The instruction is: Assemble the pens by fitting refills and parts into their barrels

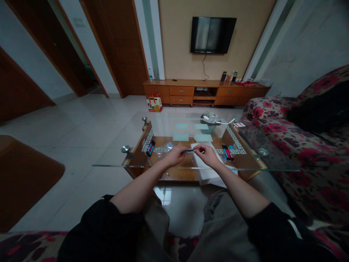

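Note:
Above the near edge of a glass coffee table [109, 160], my left hand [174, 155] grips a blue pen [187, 151] by its barrel. My right hand [208, 154] pinches the pen's other end, where a thin white part sticks out. Both hands hover over a white sheet of paper [207, 174] lying on the table. A bunch of red, blue and black pens [150, 148] lies to the left of my left hand. Another bunch of pens [227, 152] lies to the right of my right hand. A clear plastic bag [163, 149] sits just beyond my left hand.
Pale green cards [180, 137] and a small basket [210, 123] lie farther back on the table. A floral sofa [300, 145] runs along the right. A wooden TV cabinet [204, 92], a wall TV [212, 34] and a paper bag [154, 103] stand beyond.

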### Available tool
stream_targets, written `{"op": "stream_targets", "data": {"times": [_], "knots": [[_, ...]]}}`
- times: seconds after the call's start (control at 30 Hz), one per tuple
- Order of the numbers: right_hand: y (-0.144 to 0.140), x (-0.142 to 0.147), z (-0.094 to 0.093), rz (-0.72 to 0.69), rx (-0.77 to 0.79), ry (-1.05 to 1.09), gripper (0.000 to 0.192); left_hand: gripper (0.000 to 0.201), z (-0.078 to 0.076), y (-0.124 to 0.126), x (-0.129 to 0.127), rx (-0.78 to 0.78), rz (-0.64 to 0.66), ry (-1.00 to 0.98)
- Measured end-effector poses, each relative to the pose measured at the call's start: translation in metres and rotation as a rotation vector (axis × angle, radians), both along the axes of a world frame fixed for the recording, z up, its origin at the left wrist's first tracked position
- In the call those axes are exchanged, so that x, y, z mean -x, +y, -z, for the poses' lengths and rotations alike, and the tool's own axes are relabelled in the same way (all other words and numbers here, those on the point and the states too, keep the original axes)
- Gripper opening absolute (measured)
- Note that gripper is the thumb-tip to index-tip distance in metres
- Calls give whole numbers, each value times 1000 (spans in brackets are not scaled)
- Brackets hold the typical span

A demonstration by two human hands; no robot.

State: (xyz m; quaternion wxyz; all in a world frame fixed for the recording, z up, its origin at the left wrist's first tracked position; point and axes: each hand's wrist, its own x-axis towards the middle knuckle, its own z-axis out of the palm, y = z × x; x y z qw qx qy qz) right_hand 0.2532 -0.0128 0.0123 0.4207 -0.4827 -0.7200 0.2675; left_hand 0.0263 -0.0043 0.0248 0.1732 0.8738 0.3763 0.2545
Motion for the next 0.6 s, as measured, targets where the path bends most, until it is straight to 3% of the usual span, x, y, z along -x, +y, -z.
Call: {"op": "stream_targets", "data": {"times": [0.6], "knots": [[-2, -1, 3, -14, 36, -5, 30, 34, -2, -2, 1, -35, 28, -18]]}}
